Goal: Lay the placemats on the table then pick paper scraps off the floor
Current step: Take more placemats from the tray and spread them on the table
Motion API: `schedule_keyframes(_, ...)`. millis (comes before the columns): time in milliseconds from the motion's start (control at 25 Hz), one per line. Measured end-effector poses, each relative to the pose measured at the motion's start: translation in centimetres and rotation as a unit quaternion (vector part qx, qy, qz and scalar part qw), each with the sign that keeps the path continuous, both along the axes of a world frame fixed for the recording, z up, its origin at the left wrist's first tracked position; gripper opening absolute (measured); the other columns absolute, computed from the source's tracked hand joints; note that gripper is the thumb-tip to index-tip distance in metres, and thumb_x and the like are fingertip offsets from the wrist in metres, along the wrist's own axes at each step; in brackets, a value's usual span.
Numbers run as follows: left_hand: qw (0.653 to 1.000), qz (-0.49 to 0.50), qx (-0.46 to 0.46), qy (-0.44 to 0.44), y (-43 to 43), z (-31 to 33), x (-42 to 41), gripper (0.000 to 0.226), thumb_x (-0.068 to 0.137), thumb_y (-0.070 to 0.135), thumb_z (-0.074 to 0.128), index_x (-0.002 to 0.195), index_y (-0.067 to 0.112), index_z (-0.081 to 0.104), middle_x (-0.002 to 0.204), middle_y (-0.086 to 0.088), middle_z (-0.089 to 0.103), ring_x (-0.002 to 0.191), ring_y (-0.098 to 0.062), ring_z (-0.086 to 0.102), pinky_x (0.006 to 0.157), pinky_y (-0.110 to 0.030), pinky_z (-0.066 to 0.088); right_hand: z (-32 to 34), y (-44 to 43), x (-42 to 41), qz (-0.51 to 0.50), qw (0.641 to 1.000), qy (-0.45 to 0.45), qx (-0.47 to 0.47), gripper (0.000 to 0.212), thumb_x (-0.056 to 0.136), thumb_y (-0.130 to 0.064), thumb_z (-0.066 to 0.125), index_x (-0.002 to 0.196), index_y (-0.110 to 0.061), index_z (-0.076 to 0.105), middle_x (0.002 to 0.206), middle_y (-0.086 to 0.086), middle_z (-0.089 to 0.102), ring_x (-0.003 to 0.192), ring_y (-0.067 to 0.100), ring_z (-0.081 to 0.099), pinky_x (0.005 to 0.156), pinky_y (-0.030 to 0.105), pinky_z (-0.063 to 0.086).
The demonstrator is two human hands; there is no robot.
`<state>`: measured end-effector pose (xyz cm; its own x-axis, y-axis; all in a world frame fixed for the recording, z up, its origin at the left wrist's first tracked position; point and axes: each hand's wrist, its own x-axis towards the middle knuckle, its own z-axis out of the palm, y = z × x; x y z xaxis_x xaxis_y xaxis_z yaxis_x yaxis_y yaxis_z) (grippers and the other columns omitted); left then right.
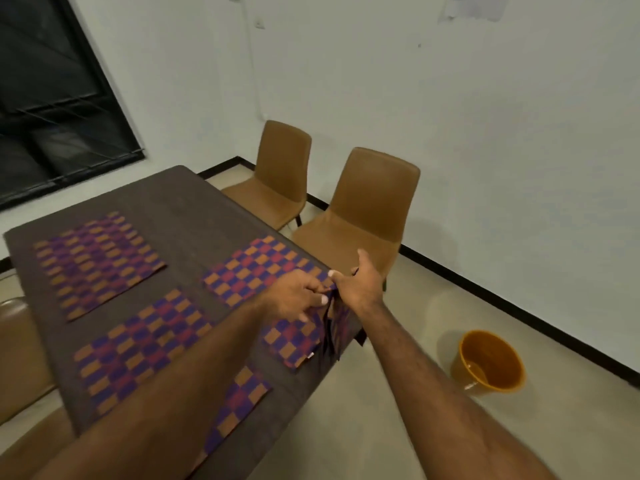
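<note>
Three checkered purple, red and orange placemats lie flat on the dark brown table (180, 206): one far left (98, 261), one near left (149, 344), one far right (263, 268). A further placemat (294, 337) sits at the table's right edge, its outer side drooping over the edge. My left hand (298, 297) pinches that mat's far corner. My right hand (360, 280) holds the same edge beside it, thumb pointing up. No paper scraps show on the floor.
Two tan chairs (367, 216) (280, 171) stand along the table's right side, another chair (17, 355) at the left. An orange bucket (490, 362) stands on the pale floor to the right. A dark window fills the upper left.
</note>
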<state>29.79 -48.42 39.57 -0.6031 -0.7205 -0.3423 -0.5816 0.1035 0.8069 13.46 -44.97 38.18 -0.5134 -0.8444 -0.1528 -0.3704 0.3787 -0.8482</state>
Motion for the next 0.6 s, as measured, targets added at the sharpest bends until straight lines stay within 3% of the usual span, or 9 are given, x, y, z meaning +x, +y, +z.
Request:
schedule_keyframes(80,0.999,0.025,-0.011,0.024,-2.2,0.5,3.1,0.028,0.099,0.015,0.064,0.073,0.023,0.072,0.068,0.003,0.062,0.071,-0.019,0.065,0.077,-0.053,0.061,0.1,-1.9,2.1,0.068,0.997,-0.049,-0.001,0.094,0.081,-0.061,0.07,0.156,-0.026,0.027,0.129,0.001,0.056,0.111,0.018,0.057,0.088,0.032,0.047)
schedule_keyframes(200,0.997,0.059,-0.031,0.044,-5.7,0.9,6.7,0.031,0.102,0.02,0.062,0.08,0.036,0.076,0.076,0.008,0.074,0.077,-0.013,0.073,0.071,-0.043,0.064,-0.3,-4.3,4.5,0.152,0.983,-0.104,-0.013,0.113,0.066,-0.078,0.071,0.156,-0.031,0.022,0.144,-0.001,0.048,0.124,0.019,0.054,0.101,0.041,0.051)
schedule_keyframes(280,0.994,0.09,-0.037,0.052,-8.2,0.7,8.8,0.019,0.102,0.019,0.061,0.091,0.025,0.076,0.086,-0.004,0.077,0.082,-0.022,0.076,0.069,-0.043,0.064,-0.8,-6.2,5.7,0.19,0.976,-0.109,-0.004,0.116,0.066,-0.062,0.083,0.158,-0.031,0.018,0.15,-0.002,0.043,0.133,0.02,0.049,0.106,0.046,0.048)
schedule_keyframes(400,0.985,0.157,-0.034,0.065,-11.5,0.3,11.8,0.014,0.102,0.014,0.06,0.095,0.01,0.071,0.089,-0.017,0.077,0.075,-0.025,0.075,0.059,-0.035,0.062,-1.6,-9.9,6.8,0.201,0.976,-0.076,0.026,0.108,0.077,-0.008,0.081,0.158,-0.033,0.014,0.148,-0.001,0.047,0.125,0.019,0.055,0.098,0.045,0.054)
schedule_keyframes(520,0.963,0.257,-0.023,0.082,-14.1,0.2,14.8,0.015,0.103,0.014,0.058,0.096,0.007,0.069,0.087,-0.015,0.078,0.072,-0.026,0.076,0.056,-0.031,0.061,-2.5,-13.0,6.8,0.151,0.985,-0.046,0.066,0.099,0.08,0.005,0.069,0.157,-0.033,0.021,0.114,-0.011,0.062,0.096,0.008,0.063,0.076,0.036,0.062)
schedule_keyframes(600,0.949,0.305,-0.026,0.073,-15.0,-0.2,16.6,0.015,0.103,0.013,0.058,0.097,0.006,0.069,0.088,-0.015,0.078,0.076,-0.027,0.077,0.062,-0.035,0.063,-3.0,-14.6,6.0,0.125,0.99,0.005,0.07,0.091,0.08,0.006,0.063,0.155,-0.032,0.029,0.093,-0.015,0.066,0.086,0.005,0.064,0.075,0.036,0.063)
